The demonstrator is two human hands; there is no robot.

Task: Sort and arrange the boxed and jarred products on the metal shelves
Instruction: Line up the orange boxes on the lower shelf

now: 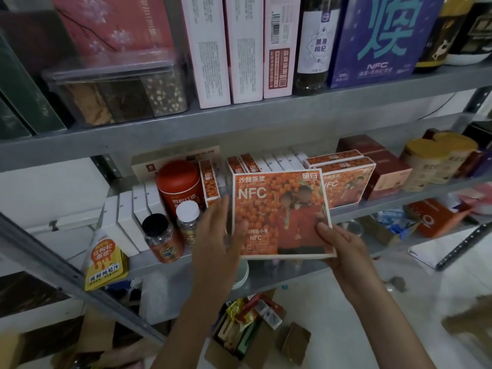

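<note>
Metal shelves (pixel 239 113), grey, two tiers in view, filling the frame from 9 to 3 o'clock. Upper tier: purple box (pixel 378 41) at 1 o'clock, three pale upright boxes (pixel 234 49) at 12, a dark bottle (pixel 314 43) between them and the purple box, a clear tub (pixel 117 94) at 10. Lower tier: orange box (pixel 282 213), marked NFC, at centre, held upright and face-on above the tier's front edge; a like box stack (pixel 346 179) just behind it at 2 o'clock; white boxes (pixel 127 217) at 9; red canister (pixel 181 185) beside them; gold tins (pixel 436 158) at 3. Right hand (pixel 338 246) at 5 o'clock of the orange box, thumb on its face and fingers hidden behind, pinching its lower right corner. Left hand (pixel 215 241) at 7 o'clock of the box, fingers extended and loosely together, laid along its left edge; contact cannot be told for sure. Black-cap jar (pixel 162 238) and white-cap jar (pixel 187 219) just left of that hand. Yellow pouch (pixel 106 259) at 8 o'clock, leaning on the shelf upright.
</note>
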